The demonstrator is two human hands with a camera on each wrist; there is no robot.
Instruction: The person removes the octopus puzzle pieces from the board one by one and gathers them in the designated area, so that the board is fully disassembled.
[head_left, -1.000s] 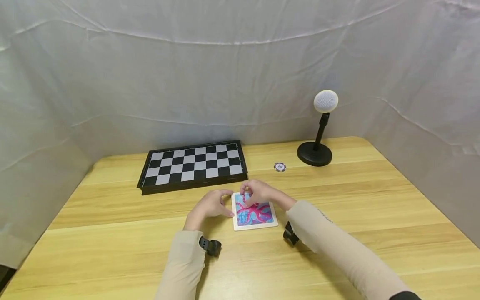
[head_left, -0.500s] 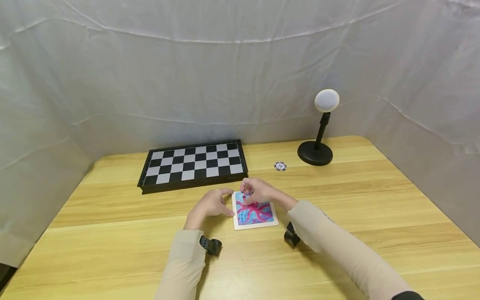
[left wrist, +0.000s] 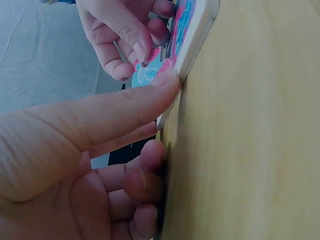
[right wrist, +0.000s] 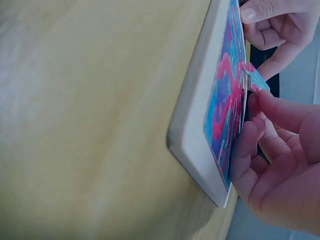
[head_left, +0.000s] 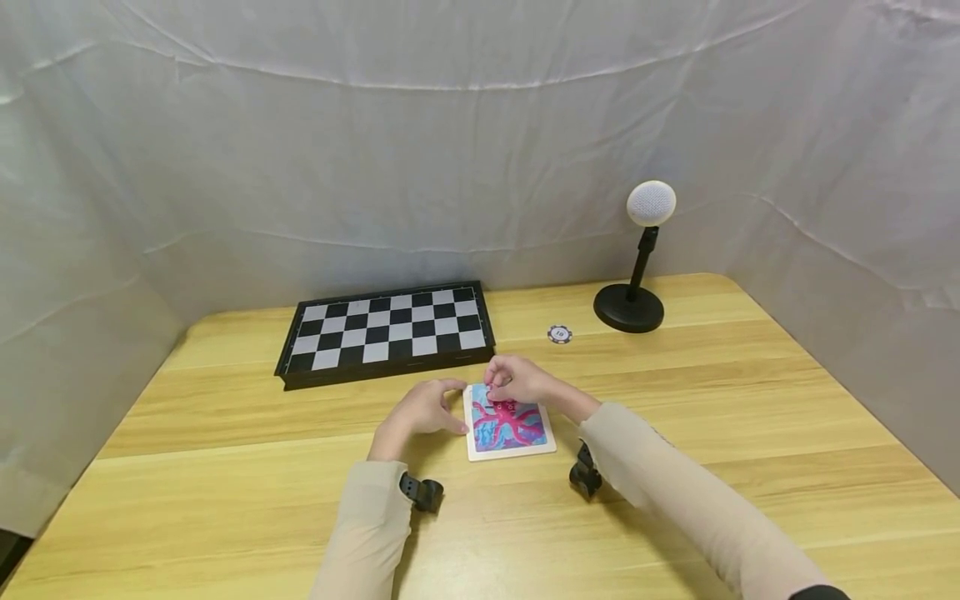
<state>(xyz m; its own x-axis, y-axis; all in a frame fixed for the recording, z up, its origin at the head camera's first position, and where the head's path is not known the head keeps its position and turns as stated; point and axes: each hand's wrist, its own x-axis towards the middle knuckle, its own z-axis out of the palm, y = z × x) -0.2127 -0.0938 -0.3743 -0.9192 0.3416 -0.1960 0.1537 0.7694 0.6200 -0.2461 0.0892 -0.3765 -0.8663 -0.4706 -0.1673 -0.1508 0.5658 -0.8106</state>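
Note:
A square jigsaw puzzle board [head_left: 510,455] with a white rim and a pink octopus picture lies on the table. At its left side is my left hand [head_left: 422,407]. In the left wrist view, the straight thumb [left wrist: 150,92] touches the board's edge and the forefinger reaches its corner; the other fingers curl loosely. Over the board's far part, my right hand [head_left: 522,381] pinches a small blue and pink puzzle piece [right wrist: 258,81] between thumb and finger. That piece stands tilted up from the picture, and part of it is hidden by fingertips.
A folded black-and-white chessboard [head_left: 390,329] lies behind the puzzle to the left. Behind it to the right are a poker chip [head_left: 559,334] and a round white-headed stand [head_left: 651,204] on a black base [head_left: 628,308]. Grey cloth [head_left: 450,167] encloses the wooden table.
My right hand has drawn slightly away toward the board's far edge, uncovering more of the octopus's head. The left hand and the board stay in place.

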